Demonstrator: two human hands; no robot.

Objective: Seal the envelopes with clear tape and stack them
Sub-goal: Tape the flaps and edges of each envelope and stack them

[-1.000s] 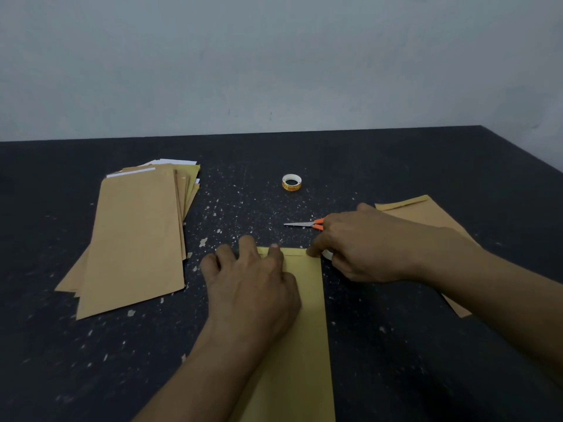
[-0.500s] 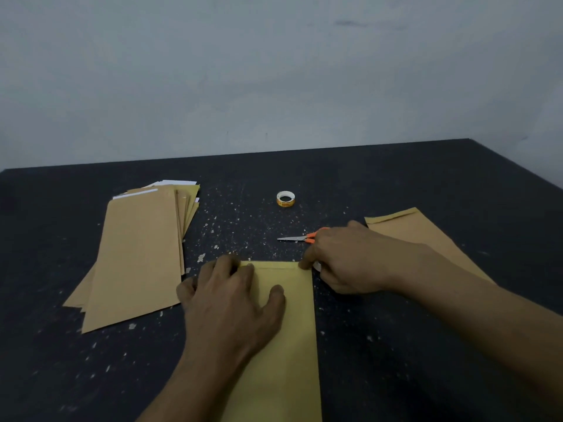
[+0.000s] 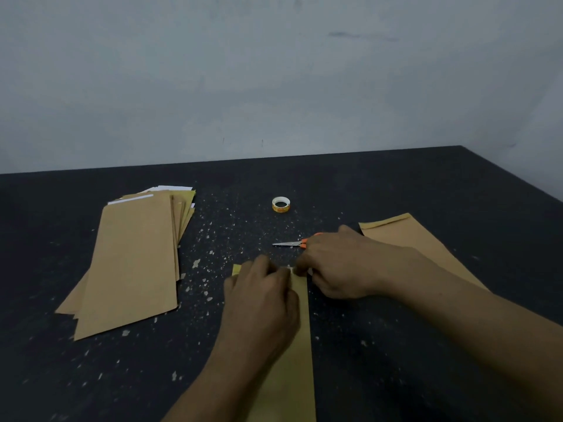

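Brown envelope (image 3: pixel 292 385) flat centre; envelope stack (image 3: pixel 131 263) left; tape roll (image 3: pixel 281 205) beyond.

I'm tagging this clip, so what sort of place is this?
Likely a bare room used for mail prep: a dark table against a plain wall, holding an envelope pile, tape roll and scissors.

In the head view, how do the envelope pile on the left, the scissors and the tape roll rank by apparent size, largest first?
1. envelope pile, by far the largest.
2. scissors, though the right hand hides most of the handles.
3. tape roll, smallest; it lies farther away than the scissors.
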